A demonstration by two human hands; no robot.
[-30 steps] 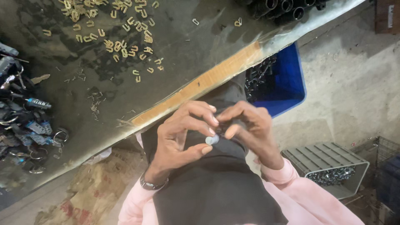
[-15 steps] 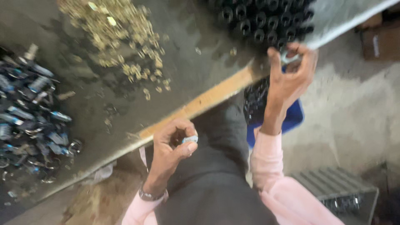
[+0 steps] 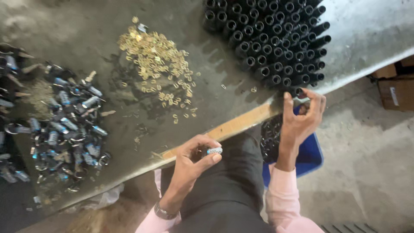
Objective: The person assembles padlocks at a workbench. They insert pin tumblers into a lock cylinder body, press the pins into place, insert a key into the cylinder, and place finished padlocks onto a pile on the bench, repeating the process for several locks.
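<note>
Since half a second ago the right hand [image 3: 302, 118] has sunk from above the table edge to the near side of the cluster of black tubes [image 3: 271, 41], while the left hand [image 3: 194, 162] has kept its place over the lap with the small piece pinched in it.

That piece, a small silver cap [image 3: 214, 151] with a pale blue tint, sits between the left thumb and forefinger, the other fingers curled loosely beneath. It is held clear of the table, just off the wooden edge strip [image 3: 233, 126], probably so it stays ready and does not drop among the loose parts. Its long axis lies roughly level and runs left to right in the view; which end faces outward is too small to tell.

The right hand closes its fingertips round the top of one black tube [image 3: 298, 91] at the cluster's nearest edge. The grip looks like a light pinch, though the tube is partly hidden behind the fingers. The tubes stand upright, packed side by side with open mouths up, so that one can be picked from the edge without upsetting the rest.

Farther out on the grey table [image 3: 77, 26] lies a scatter of small brass clips [image 3: 157, 56], and at the left a heap of blue and silver metal parts with rings [image 3: 69, 129]. Below the right wrist a blue bin [image 3: 308, 155] holds dark pieces.
</note>
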